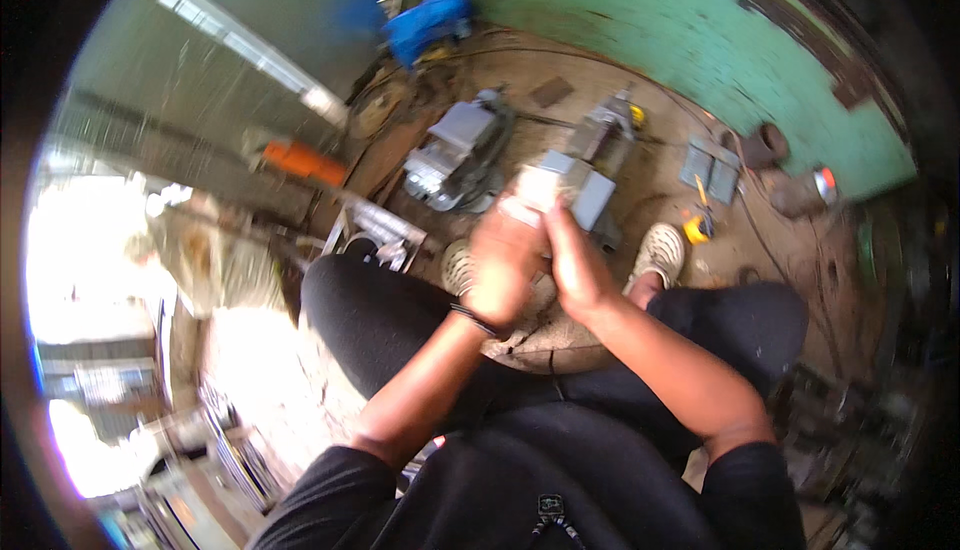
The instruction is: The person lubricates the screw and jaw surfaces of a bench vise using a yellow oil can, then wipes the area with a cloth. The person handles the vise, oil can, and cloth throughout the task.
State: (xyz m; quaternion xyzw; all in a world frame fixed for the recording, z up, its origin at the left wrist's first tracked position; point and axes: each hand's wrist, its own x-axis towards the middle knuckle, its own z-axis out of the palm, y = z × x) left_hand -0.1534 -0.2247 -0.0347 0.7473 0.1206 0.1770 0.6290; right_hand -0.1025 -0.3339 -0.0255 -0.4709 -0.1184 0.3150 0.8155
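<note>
My left hand [503, 265] and my right hand [577, 265] are brought together in front of my knees, both blurred by motion. Between their fingertips is a small pale, whitish object [540, 186], too smeared to tell its kind. The fingers of both hands look closed around it. Just beyond, partly behind the hands, lie grey metal blocks [592, 193] at the near end of a vise-like metal tool [610, 125]. To the left of these sits a grey metal machine part [455, 155] on the floor.
A yellow tape measure [698, 228] lies by my right shoe [660, 250], near grey plates [710, 168]. Metal cylinders [768, 145] stand along the green wall [650, 35]. A cable [640, 72] crosses the floor. At left are an orange piece [303, 162] and a blue bundle [428, 25].
</note>
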